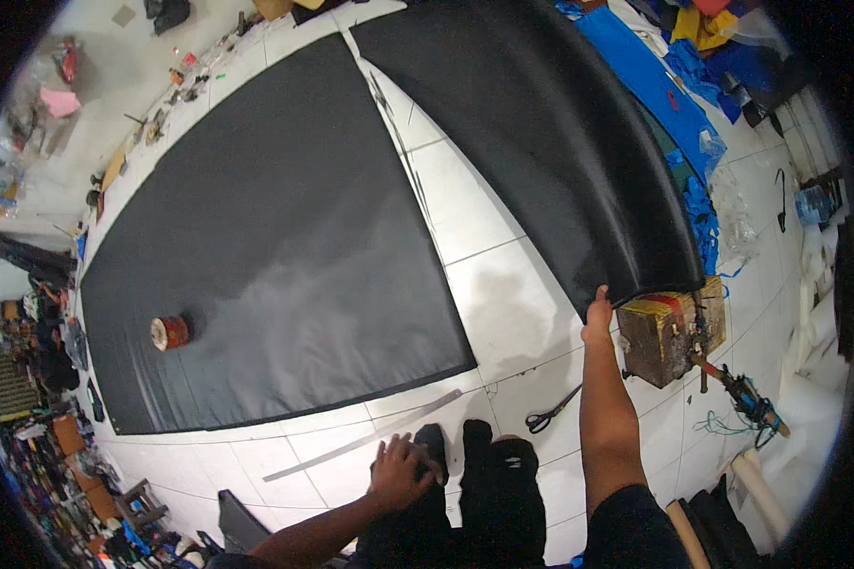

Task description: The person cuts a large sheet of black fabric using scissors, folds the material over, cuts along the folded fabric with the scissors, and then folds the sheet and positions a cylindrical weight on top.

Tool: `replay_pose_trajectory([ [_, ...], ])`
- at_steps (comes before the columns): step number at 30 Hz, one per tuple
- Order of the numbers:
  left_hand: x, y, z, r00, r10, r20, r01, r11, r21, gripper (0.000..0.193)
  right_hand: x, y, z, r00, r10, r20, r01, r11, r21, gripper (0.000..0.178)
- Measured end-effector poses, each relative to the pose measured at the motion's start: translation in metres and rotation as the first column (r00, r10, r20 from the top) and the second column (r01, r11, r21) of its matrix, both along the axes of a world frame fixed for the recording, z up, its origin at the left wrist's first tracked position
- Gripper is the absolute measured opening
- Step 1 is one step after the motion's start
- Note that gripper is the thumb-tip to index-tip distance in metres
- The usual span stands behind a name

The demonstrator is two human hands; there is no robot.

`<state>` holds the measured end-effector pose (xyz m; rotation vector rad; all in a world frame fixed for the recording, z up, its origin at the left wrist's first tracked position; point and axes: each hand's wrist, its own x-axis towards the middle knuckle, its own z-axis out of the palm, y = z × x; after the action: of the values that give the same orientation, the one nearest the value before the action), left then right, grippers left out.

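Observation:
My right hand (598,315) pinches the near corner of a black sheet (531,142), which looks like vinyl or faux leather and rises in a curved fold along its right side. Across a wedge of bare tile lies a second, larger black sheet (285,256), spread flat on the floor. A red tin (170,332) with a pale top stands on its left part. My left hand (403,471) rests by my knee, fingers loosely extended, holding nothing. Between my feet and my right forearm lie black-handled scissors (541,420). A long metal ruler (361,435) lies along the larger sheet's near edge.
A worn wooden block (659,346) stands beside the lifted corner, with a cord-wrapped stick (745,403) next to it. Blue sheeting (655,76) lies beyond at the upper right. Clutter (57,484) lines the left side, and rolls (759,493) lie at the lower right.

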<state>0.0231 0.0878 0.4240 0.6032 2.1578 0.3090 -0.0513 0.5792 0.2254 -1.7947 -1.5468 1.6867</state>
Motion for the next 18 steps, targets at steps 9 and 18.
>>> replay_pose_trajectory([
  [9, -0.135, 0.142, -0.02, 0.949, 0.304, -0.082, -0.272, 0.923, 0.273, 0.059, -0.029, -0.001, 0.222, 0.993, 0.12, 0.015, -0.12, 0.949, 0.292, 0.06],
  [18, -0.476, 0.458, 0.189, 0.637, 0.646, 0.42, -0.769, 0.567, 0.294, 0.083, -0.029, -0.001, 0.387, 0.582, 0.801, 0.141, -0.666, 0.371, 0.647, 0.038],
])
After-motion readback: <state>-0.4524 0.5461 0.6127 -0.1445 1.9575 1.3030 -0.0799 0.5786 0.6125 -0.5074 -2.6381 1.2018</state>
